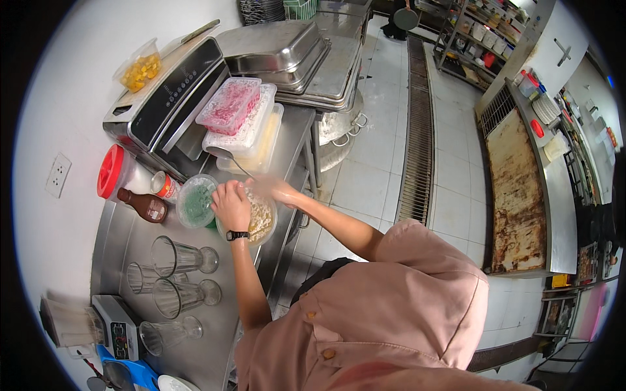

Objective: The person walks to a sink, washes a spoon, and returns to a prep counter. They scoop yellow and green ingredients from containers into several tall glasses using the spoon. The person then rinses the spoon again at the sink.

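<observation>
My left hand (231, 203), with a black watch on its wrist, bends its fingers over the edge of a round clear tub (263, 225) of pale, crumbly food. Its fingertips come close to a second round tub (197, 201) with green contents, and what lies under the palm is hidden. Across the crumbly tub, my right hand (272, 189) is smeared by motion. A metal spoon (236, 163) runs into that hand by its handle, its rounded end pointing up and left near the stacked boxes.
Stacked plastic boxes (229, 104), one with pink contents, stand beyond the tubs beside a black-fronted appliance (166, 98). Left are a red-lidded jar (112, 171), a can (164, 186) and a brown bottle (142, 205). Several glasses (176, 255) lie nearer, by a blender (117, 329).
</observation>
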{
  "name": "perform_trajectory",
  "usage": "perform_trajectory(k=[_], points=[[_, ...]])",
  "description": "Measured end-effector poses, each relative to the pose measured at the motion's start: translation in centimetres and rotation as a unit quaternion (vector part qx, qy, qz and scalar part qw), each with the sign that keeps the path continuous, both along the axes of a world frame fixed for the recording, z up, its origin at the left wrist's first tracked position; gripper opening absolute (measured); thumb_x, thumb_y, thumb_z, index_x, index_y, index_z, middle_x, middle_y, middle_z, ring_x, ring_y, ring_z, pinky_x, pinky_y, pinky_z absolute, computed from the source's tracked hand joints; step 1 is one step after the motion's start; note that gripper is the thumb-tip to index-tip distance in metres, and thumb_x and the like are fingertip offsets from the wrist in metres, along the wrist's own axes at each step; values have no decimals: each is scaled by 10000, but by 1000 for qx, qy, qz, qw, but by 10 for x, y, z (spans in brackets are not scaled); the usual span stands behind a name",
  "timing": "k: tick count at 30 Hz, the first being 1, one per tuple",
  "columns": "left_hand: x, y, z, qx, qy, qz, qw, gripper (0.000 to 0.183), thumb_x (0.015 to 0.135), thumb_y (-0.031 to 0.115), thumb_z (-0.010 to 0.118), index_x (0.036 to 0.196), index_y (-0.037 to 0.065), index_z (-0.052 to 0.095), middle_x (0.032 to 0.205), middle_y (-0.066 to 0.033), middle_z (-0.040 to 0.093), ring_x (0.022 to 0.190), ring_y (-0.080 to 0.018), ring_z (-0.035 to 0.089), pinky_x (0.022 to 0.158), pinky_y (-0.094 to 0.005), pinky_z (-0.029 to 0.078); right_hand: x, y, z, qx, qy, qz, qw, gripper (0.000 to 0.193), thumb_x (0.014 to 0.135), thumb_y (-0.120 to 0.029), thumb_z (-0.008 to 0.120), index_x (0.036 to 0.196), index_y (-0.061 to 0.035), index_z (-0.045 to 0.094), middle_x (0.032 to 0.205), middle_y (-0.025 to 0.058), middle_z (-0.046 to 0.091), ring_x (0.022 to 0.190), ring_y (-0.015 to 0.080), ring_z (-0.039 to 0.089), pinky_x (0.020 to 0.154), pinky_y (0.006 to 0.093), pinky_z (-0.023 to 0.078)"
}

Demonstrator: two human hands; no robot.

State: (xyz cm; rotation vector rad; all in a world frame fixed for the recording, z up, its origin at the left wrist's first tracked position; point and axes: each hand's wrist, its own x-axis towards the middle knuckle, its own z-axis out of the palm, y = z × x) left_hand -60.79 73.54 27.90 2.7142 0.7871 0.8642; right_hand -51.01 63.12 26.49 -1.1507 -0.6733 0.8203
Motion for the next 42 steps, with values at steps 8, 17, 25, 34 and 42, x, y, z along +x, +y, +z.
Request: perform_trajectory(k=[8, 17, 25, 34, 42], points=[[18, -4, 0, -23, 24, -53, 998, 160, 897, 227, 486, 939, 86, 549, 961, -89, 527, 969, -310, 478, 810, -442, 353, 14, 0, -1, -89, -152, -63, 982, 217, 870, -168, 613, 983, 11, 564, 797, -3, 546, 759, 75, 480, 712, 236, 426], [25, 2, -3, 0, -15, -137, 990, 112, 887, 170, 484, 900, 72, 535, 940, -118, 516, 925, -321, 486, 781, -460, 388, 17, 3, -33, 65, -15, -47, 997, 240, 857, -29, 558, 1095, -27, 522, 737, -64, 433, 717, 28, 434, 750, 209, 435], [22, 0, 0, 6, -74, -173, 982, 110, 893, 127, 470, 886, 29, 520, 918, -130, 505, 900, -321, 466, 788, -431, 366, 7, -9, -26, 83, 14, -44, 995, 256, 806, -28, 612, 1055, -60, 562, 736, -84, 395, 711, 37, 380, 673, 197, 318], [34, 2, 6, 29, -61, -181, 981, 184, 900, 195, 442, 852, 42, 533, 906, -127, 561, 926, -301, 499, 813, -420, 351, 12, -7, -33, 110, -9, -39, 993, 215, 819, -106, 564, 1032, -90, 537, 908, -54, 460, 789, 58, 422, 735, 198, 328], [37, -1, 11, -29, -108, -232, 966, 231, 903, 166, 420, 773, 5, 523, 806, -161, 543, 836, -341, 511, 769, -420, 376, 11, -20, -16, 49, -7, -48, 998, 226, 924, -314, 516, 941, -96, 573, 709, -90, 395, 619, 21, 328, 539, 184, 254]])
